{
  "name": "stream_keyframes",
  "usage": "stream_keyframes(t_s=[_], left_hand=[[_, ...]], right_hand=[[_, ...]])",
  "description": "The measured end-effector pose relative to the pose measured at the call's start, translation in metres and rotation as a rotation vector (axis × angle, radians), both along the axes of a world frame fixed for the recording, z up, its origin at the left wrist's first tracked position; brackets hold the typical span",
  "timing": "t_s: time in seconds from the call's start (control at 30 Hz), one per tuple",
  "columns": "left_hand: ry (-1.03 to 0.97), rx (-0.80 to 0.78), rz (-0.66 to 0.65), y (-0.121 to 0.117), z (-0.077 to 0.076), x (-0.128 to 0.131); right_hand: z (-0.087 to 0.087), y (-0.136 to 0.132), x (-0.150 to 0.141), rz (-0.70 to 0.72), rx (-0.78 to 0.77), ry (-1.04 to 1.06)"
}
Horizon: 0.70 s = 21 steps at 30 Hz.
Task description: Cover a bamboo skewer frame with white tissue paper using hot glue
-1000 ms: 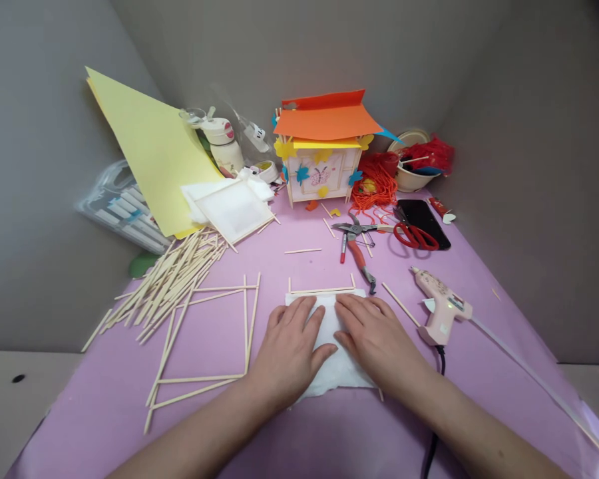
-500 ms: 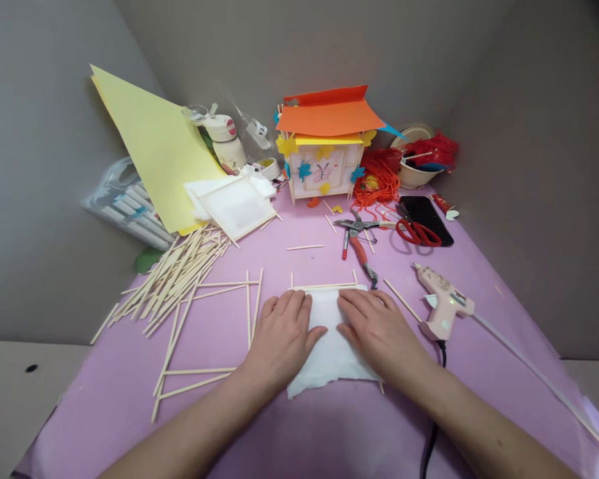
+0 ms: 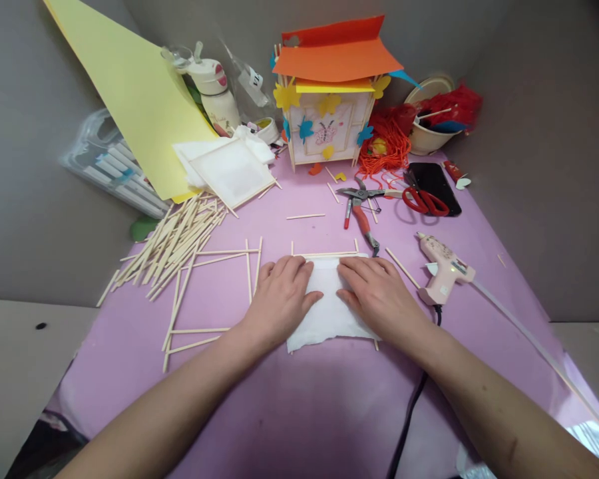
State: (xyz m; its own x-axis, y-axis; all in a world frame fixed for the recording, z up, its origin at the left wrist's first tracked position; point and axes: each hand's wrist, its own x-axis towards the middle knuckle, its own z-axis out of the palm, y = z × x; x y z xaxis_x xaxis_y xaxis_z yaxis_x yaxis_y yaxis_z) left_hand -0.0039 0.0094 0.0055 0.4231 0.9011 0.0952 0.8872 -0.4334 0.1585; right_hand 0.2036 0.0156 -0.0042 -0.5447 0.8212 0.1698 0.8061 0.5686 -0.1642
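Note:
A white sheet, tissue or thin cloth [image 3: 324, 313], lies over a frame of thin wooden sticks [image 3: 329, 254], whose ends poke out at its far and near edges. My left hand [image 3: 283, 289] lies on the sheet's left side, fingers stretched toward the far edge and thumb apart. On the right side my right hand [image 3: 374, 289] rests in the same way, its fingertips at the far edge. Both hands are open and press down from above; the sheet is bare between the thumbs. Left of them lie more stick frames [image 3: 199, 331].
A stick pile [image 3: 180, 246] and a white-covered frame [image 3: 234, 171] lie at the left. A decorated house-shaped box [image 3: 327, 120] stands at the back. To the right are pruning shears [image 3: 362, 216], red-handled scissors [image 3: 424, 201], a phone [image 3: 436, 186] and a corded glue gun [image 3: 444, 269].
The camera view has tilted down, so everything sits higher in the picture. Both hands stay in place on the white sheet.

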Motion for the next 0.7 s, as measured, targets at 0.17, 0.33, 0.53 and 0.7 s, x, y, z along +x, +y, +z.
stream_keyframes(t_s=[0.17, 0.33, 0.53, 0.7], left_hand=[[-0.114, -0.084, -0.29, -0.023, 0.018, 0.002], [0.024, -0.225, -0.399, -0.04, 0.007, 0.002], [0.121, -0.267, -0.392, -0.038, 0.005, -0.006], [0.165, -0.317, -0.361, -0.037, 0.021, -0.008]], right_hand=[[0.002, 0.0, 0.0, 0.001, -0.013, -0.008], [0.001, 0.0, -0.001, -0.011, -0.014, -0.019], [0.0, 0.0, 0.0, -0.011, -0.01, -0.003], [0.001, -0.001, 0.001, -0.015, -0.009, -0.002]])
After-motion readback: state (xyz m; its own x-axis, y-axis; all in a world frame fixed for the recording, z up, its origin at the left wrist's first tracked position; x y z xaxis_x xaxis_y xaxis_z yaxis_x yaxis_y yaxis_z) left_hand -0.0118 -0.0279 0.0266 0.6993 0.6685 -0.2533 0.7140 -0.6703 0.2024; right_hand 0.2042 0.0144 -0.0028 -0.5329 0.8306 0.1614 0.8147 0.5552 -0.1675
